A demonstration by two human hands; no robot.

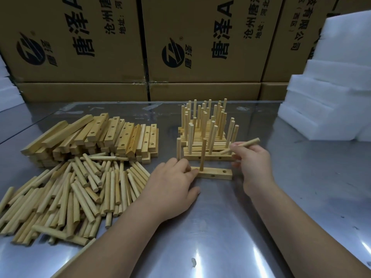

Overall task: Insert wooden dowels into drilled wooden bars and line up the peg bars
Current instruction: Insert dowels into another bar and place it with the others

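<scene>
The drilled bar (pixel 215 174), a square-sectioned strip of pale wood, lies flat on the worktop (pixel 220 227) just in front of the finished peg bars (pixel 208 137). One upright dowel (pixel 203 155) is seated left of its centre, and an open hole (pixel 224 172) shows near its right end. The left hand (pixel 172 185) pinches the bar's left end, thumb on the front face. The right hand (pixel 251 157) grasps a loose dowel (pixel 242 145) in its fingertips, tilted above the bar. To seat it well, the dowel should probably be brought vertical over the hole before pressing, with the left hand bracing the bar against sliding on the smooth, reflective metal; a skewed entry could jam. The dowels are round, smooth and blunt-ended. To the left lie a pile of dowels (pixel 80 193) and, behind it, a stack of blank bars (pixel 104 135). Printed cardboard cartons (pixel 200 47) and white foam blocks (pixel 325 97) stand beyond.
</scene>
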